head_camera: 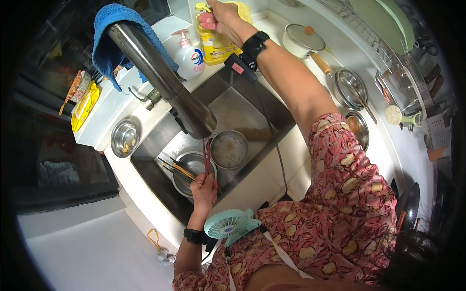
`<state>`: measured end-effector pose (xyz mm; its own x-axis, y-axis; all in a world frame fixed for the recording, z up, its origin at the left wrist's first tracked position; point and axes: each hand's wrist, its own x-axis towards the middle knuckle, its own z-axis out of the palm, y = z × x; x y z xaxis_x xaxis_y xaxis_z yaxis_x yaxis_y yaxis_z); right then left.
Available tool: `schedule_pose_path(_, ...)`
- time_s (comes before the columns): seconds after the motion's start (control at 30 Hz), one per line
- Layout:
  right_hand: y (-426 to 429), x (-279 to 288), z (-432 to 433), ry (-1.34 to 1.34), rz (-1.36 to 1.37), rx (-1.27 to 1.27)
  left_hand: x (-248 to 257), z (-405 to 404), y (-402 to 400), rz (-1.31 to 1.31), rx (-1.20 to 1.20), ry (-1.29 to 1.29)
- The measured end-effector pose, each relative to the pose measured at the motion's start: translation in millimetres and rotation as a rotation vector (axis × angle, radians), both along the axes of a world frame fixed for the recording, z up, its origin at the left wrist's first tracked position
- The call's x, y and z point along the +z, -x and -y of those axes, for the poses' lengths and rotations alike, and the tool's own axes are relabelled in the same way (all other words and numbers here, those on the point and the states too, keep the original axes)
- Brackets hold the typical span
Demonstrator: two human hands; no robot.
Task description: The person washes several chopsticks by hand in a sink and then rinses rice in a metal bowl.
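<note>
My left hand [204,189] grips reddish-brown chopsticks [206,156] over the sink [233,105], their far ends under the steel faucet spout [196,120]. Below it, a metal bowl [193,163] holds several more chopsticks [181,171], dark and yellowish. Beside that bowl is a round pan or bowl [229,149] with cloudy liquid. My right hand [224,20] reaches to the far counter, at the pump of a yellow dish-soap bottle [214,47]. Its fingers are curled, and whether they hold anything is unclear. A yellow cloth [243,11] shows behind this hand.
A blue towel [120,40] drapes over the faucet, near a white Walch pump bottle [190,60]. A small metal bowl [125,138] stands on the left counter. A lidded pot [304,40] sits right. A dark cord [271,127] crosses the sink; a mint-green fan [230,225] hangs at my chest.
</note>
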<state>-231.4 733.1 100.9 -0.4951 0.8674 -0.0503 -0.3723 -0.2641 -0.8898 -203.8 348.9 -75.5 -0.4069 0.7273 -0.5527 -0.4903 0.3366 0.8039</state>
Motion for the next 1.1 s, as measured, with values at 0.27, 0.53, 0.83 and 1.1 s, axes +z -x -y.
schedule_pose_path(0.27, 4, 0, -26, -0.131, 0.164, 0.034, -14, 2, -2, 0.011, -0.003, 0.01)
schedule_pose_path(0.53, 11, -2, -29, -0.064, 0.184, 0.036, -16, -3, -5, -0.032, -0.014, -0.018)
schedule_pose_path(0.83, 5, 0, -10, -0.058, 0.263, 0.055, -11, 10, -7, -0.088, -0.017, -0.053)
schedule_pose_path(1.1, 1, -68, 1, 0.148, -0.225, 0.364, 5, 23, 8, -0.057, 0.118, -0.052)
